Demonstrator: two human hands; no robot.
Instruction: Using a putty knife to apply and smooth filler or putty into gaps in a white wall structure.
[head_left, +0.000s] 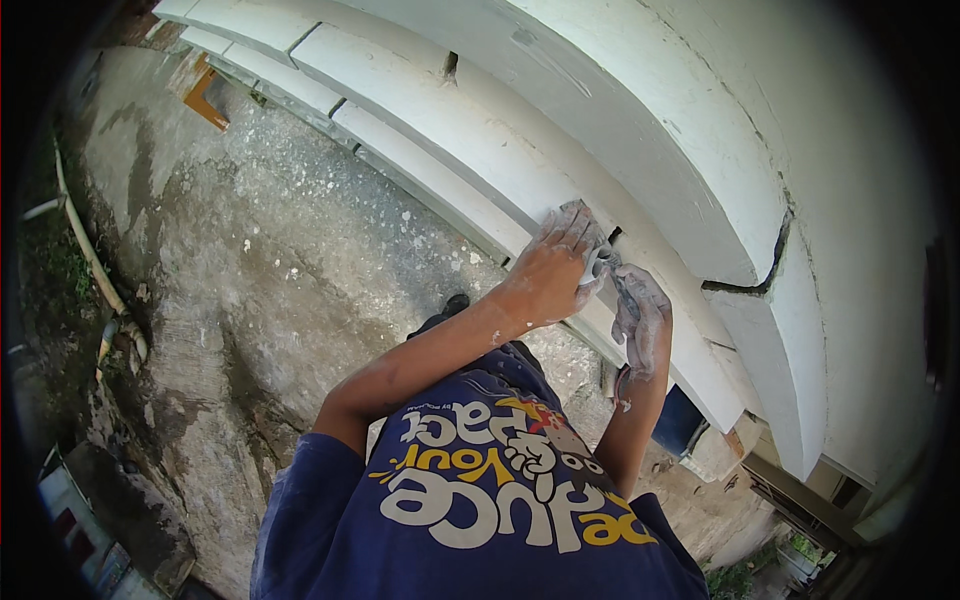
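My left hand (555, 270), whitened with dust, lies over the edge of a long white moulding (420, 120). Its fingers are bent round a pale grey, thin-edged piece (597, 264) whose kind I cannot make out. Close on its right, my right hand (645, 318) is turned palm inward with curled fingers, coated in whitish paste or dust. Whether something small sits inside those fingers is hidden. The two hands nearly meet beside a dark gap (615, 236) in the moulding.
A larger white moulding (640, 130) curves overhead along the wall, with a wide crack (745, 288). Below is a stained concrete floor (290, 260). An orange-brown frame (205, 95) stands far left, a blue container (679, 420) at right, and a pole (90, 245) lies at left.
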